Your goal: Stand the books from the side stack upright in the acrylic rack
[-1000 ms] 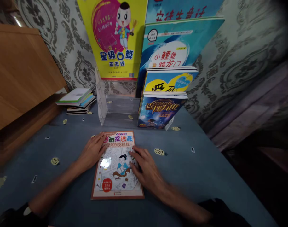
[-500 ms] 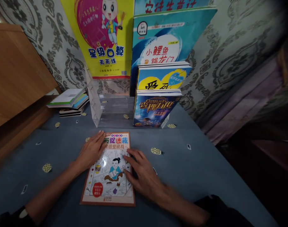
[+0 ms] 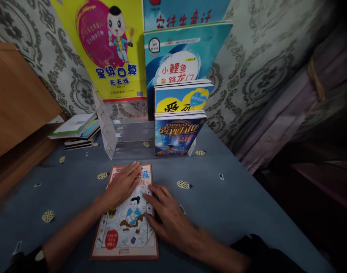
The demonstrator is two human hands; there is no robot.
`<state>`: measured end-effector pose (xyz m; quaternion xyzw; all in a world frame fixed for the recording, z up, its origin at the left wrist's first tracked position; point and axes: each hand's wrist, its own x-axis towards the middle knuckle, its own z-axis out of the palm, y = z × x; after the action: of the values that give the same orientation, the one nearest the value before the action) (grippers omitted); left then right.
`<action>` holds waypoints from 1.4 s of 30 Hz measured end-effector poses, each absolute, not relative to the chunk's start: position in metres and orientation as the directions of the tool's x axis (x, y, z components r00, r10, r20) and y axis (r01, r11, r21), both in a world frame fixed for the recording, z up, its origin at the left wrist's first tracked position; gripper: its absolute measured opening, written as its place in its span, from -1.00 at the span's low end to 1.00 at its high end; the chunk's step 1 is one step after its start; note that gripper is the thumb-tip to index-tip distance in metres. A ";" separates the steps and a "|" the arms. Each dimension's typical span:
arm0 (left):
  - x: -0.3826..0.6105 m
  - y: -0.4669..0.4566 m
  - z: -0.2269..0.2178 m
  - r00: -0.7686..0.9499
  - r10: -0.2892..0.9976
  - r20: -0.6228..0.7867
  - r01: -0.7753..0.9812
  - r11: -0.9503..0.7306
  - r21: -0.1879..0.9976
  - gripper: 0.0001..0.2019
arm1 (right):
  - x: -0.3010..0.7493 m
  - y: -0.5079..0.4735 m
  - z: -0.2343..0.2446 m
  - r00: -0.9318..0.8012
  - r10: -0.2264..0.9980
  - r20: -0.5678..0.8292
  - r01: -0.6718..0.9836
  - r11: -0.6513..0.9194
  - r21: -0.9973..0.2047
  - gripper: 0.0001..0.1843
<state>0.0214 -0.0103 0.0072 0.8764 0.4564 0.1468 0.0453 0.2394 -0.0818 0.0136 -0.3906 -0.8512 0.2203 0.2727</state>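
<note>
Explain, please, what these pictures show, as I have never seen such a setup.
There is no machine: the pictures come from one camera worn on a person's head, looking forward and down at their bare left hand and right hand. The left rests across the upper left of a book; the right touches its right side. It lies flat on blue-grey cloth, not lifted. Behind it, a clear stand holds upright books, with a stack of books further left.

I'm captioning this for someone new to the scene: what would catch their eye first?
Probably the tall yellow book, upright at the back of the clear rack, left of the teal book. Then the flat book on the table in front, with the left hand across its title and the right hand at its right edge.
</note>
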 end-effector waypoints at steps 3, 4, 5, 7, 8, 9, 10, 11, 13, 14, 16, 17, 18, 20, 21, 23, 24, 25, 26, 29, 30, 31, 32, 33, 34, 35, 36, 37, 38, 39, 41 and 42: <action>0.030 -0.003 0.005 0.590 0.778 0.215 0.746 -0.627 0.223 -0.53 | 0.239 -0.082 0.015 -0.554 0.782 0.286 0.548 0.601 -0.583 -0.54; 0.032 -0.001 0.005 0.602 0.770 0.211 0.736 -0.638 0.228 -0.53 | 0.239 -0.082 0.016 -0.554 0.781 0.287 0.549 0.602 -0.580 -0.54; 0.033 0.001 0.004 0.615 0.761 0.205 0.724 -0.648 0.234 -0.53 | 0.239 -0.082 0.016 -0.554 0.781 0.287 0.551 0.603 -0.577 -0.55; 0.035 0.005 0.005 0.636 0.746 0.197 0.702 -0.665 0.255 -0.53 | 0.239 -0.082 0.016 -0.556 0.781 0.285 0.556 0.604 -0.572 -0.56; 0.036 0.007 0.005 0.642 0.741 0.195 0.692 -0.670 0.267 -0.54 | 0.239 -0.082 0.017 -0.557 0.781 0.282 0.558 0.604 -0.569 -0.56; 0.037 0.008 0.006 0.648 0.737 0.195 0.683 -0.675 0.281 -0.54 | 0.239 -0.082 0.017 -0.558 0.781 0.280 0.562 0.604 -0.566 -0.56; 0.037 0.009 0.007 0.651 0.734 0.193 0.675 -0.677 0.295 -0.54 | 0.239 -0.082 0.017 -0.559 0.780 0.280 0.563 0.605 -0.563 -0.56; 0.037 0.010 0.008 0.654 0.732 0.190 0.669 -0.677 0.308 -0.54 | 0.239 -0.082 0.017 -0.560 0.779 0.282 0.563 0.608 -0.559 -0.55; 0.038 0.012 0.009 0.657 0.732 0.183 0.661 -0.675 0.329 -0.54 | 0.239 -0.081 0.017 -0.568 0.773 0.282 0.563 0.615 -0.552 -0.55; 0.038 0.012 0.010 0.656 0.733 0.180 0.659 -0.673 0.337 -0.54 | 0.240 -0.080 0.018 -0.575 0.770 0.278 0.565 0.619 -0.546 -0.55; 0.038 0.012 0.010 0.652 0.736 0.179 0.656 -0.667 0.353 -0.55 | 0.242 -0.075 0.018 -0.588 0.763 0.269 0.576 0.628 -0.524 -0.55; 0.038 0.013 0.010 0.649 0.738 0.184 0.653 -0.665 0.363 -0.55 | 0.243 -0.070 0.019 -0.591 0.762 0.263 0.587 0.631 -0.507 -0.55; 0.038 0.013 0.009 0.646 0.739 0.192 0.647 -0.663 0.375 -0.55 | 0.243 -0.065 0.019 -0.594 0.762 0.258 0.601 0.634 -0.487 -0.54; 0.037 0.014 0.008 0.641 0.737 0.215 0.626 -0.664 0.409 -0.56 | 0.243 -0.050 0.020 -0.598 0.764 0.243 0.635 0.637 -0.437 -0.53; 0.036 0.015 0.007 0.634 0.738 0.231 0.614 -0.662 0.431 -0.56 | 0.243 -0.042 0.020 -0.600 0.766 0.233 0.652 0.636 -0.413 -0.53; 0.034 0.017 0.005 0.608 0.750 0.260 0.593 -0.647 0.479 -0.56 | 0.241 -0.024 0.020 -0.594 0.773 0.223 0.675 0.630 -0.384 -0.53; 0.033 0.018 0.004 0.593 0.758 0.271 0.586 -0.637 0.501 -0.56 | 0.240 -0.016 0.019 -0.589 0.775 0.227 0.679 0.628 -0.380 -0.54; 0.032 0.018 0.004 0.577 0.766 0.282 0.582 -0.628 0.516 -0.56 | 0.239 -0.008 0.018 -0.582 0.778 0.237 0.680 0.625 -0.384 -0.54; 0.032 0.019 0.004 0.565 0.772 0.292 0.581 -0.623 0.524 -0.56 | 0.238 0.000 0.016 -0.573 0.781 0.249 0.676 0.622 -0.396 -0.55; 0.034 0.017 0.006 0.534 0.781 0.323 0.606 -0.621 0.498 -0.58 | 0.239 0.015 0.008 -0.540 0.794 0.279 0.643 0.603 -0.472 -0.57; 0.035 0.015 0.007 0.525 0.784 0.330 0.625 -0.619 0.475 -0.60 | 0.241 0.019 0.005 -0.531 0.797 0.287 0.626 0.597 -0.501 -0.56; 0.037 0.013 0.009 0.518 0.788 0.334 0.649 -0.616 0.446 -0.63 | 0.242 0.021 0.002 -0.523 0.800 0.293 0.610 0.592 -0.528 -0.53; 0.038 0.011 0.012 0.513 0.790 0.335 0.675 -0.613 0.411 -0.67 | 0.243 0.023 0.000 -0.517 0.804 0.295 0.597 0.585 -0.549 -0.49; 0.040 0.009 0.014 0.512 0.791 0.334 0.699 -0.610 0.373 -0.71 | 0.244 0.024 -0.002 -0.513 0.807 0.293 0.589 0.579 -0.564 -0.45; 0.041 0.007 0.017 0.520 0.789 0.329 0.717 -0.612 0.334 -0.73 | 0.245 0.025 -0.003 -0.511 0.810 0.288 0.587 0.573 -0.572 -0.42; 0.042 0.006 0.018 0.533 0.783 0.321 0.727 -0.618 0.298 -0.75 | 0.246 0.025 -0.004 -0.509 0.813 0.281 0.592 0.568 -0.572 -0.41; 0.043 0.005 0.019 0.553 0.773 0.311 0.729 -0.630 0.269 -0.75 | 0.246 0.025 -0.004 -0.510 0.815 0.276 0.601 0.567 -0.563 -0.42; 0.044 0.004 0.020 0.578 0.759 0.300 0.721 -0.647 0.248 -0.75 | 0.246 0.025 -0.005 -0.511 0.814 0.274 0.613 0.569 -0.548 -0.43; 0.044 0.003 0.019 0.605 0.742 0.290 0.707 -0.668 0.233 -0.73 | 0.245 0.024 -0.004 -0.511 0.814 0.277 0.627 0.573 -0.527 -0.45; 0.043 0.002 0.018 0.631 0.723 0.280 0.691 -0.688 0.222 -0.71 | 0.245 0.023 -0.004 -0.512 0.812 0.281 0.640 0.579 -0.505 -0.48; 0.042 -0.004 0.015 0.675 0.692 0.255 0.663 -0.721 0.203 -0.65 | 0.244 0.021 -0.004 -0.515 0.807 0.289 0.661 0.588 -0.466 -0.51; 0.041 -0.009 0.013 0.693 0.682 0.235 0.654 -0.731 0.193 -0.62 | 0.243 0.020 -0.003 -0.518 0.805 0.290 0.667 0.592 -0.452 -0.52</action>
<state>0.0407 -0.0085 0.0134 0.9187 0.3637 0.1465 0.0469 0.2431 0.0199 -0.0032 -0.4282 -0.8593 0.1436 0.2402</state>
